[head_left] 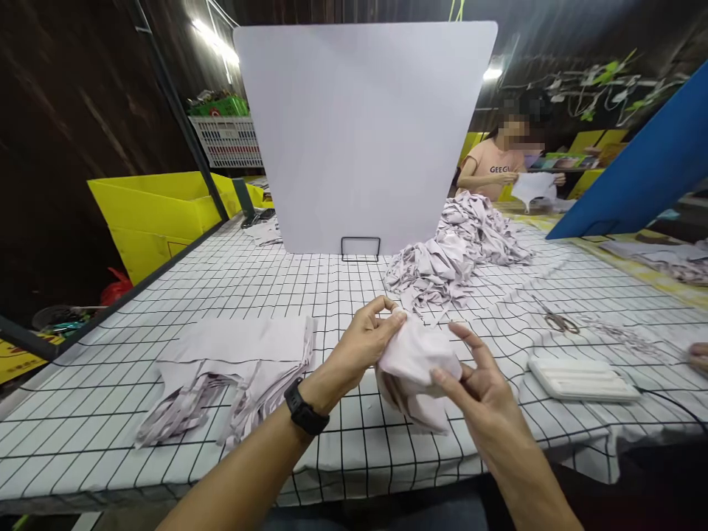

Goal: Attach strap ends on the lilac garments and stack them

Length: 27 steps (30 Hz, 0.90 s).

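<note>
Between my two hands hangs a crumpled pale pinkish-white piece of fabric (420,358), just above the near part of the table. My left hand (369,330), with a black band on its wrist, pinches the upper left edge of it between thumb and fingers. On the other side my right hand (480,372) grips the right edge by thumb and fingers, its index finger raised. Left of my hands lies a neat stack of pale cut fabric pieces (237,350) with strap-like ends. Beyond my hands is a loose heap of similar fabric (434,269).
A white board (365,140) stands upright at the back on a wire stand (360,251). At right lie scissors (561,322) and a white corded device (583,380). A blue board (636,162) leans farther right. A person (492,162) holds fabric behind. Yellow bins (149,214) stand left.
</note>
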### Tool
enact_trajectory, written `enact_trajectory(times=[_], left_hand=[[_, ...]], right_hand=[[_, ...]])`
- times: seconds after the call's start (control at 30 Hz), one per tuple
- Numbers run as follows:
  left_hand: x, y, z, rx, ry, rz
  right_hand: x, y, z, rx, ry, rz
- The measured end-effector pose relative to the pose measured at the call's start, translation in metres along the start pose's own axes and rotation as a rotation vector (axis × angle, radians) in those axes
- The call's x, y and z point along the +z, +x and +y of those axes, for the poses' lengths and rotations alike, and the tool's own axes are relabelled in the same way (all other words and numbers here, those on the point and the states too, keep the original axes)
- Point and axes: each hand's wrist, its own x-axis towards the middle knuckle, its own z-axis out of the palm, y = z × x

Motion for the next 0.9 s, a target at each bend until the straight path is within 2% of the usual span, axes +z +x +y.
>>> enact_trajectory(times=[0.13, 0.23, 0.3, 0.4, 0.47, 0.6, 0.77, 0.9], left_hand=[[0.008, 0.008, 0.018, -0.029, -0.097, -0.069], [0.013, 0.014, 0.037, -0.005, -0.19, -0.123], [0.013, 0.017, 0.047, 0.067, -0.197, -0.116], [0.007, 0.017, 0.055, 0.171, -0.154, -0.045], [0.003, 0.014, 0.053, 0.165, -0.147, -0.065], [0.0, 0.004, 0.04, 0.088, -0.144, -0.247], [0.001, -0.004, 0.022, -0.012, -0.236, -0.293], [-0.004, -0.01, 0.014, -0.032, -0.195, -0.406]], right_hand=[[-0.011, 0.015, -0.027, -0.222, -0.11, 0.075], [-0.013, 0.022, -0.04, -0.33, -0.188, -0.022], [-0.012, 0.023, -0.044, -0.345, -0.244, -0.101], [-0.012, 0.021, -0.049, -0.298, -0.307, -0.031], [-0.01, 0.022, -0.055, -0.269, -0.278, 0.029], [0.0, 0.028, -0.073, -0.259, -0.206, 0.032], [0.012, 0.032, -0.087, -0.281, -0.289, 0.04], [0.019, 0.027, -0.092, -0.33, -0.31, 0.057]])
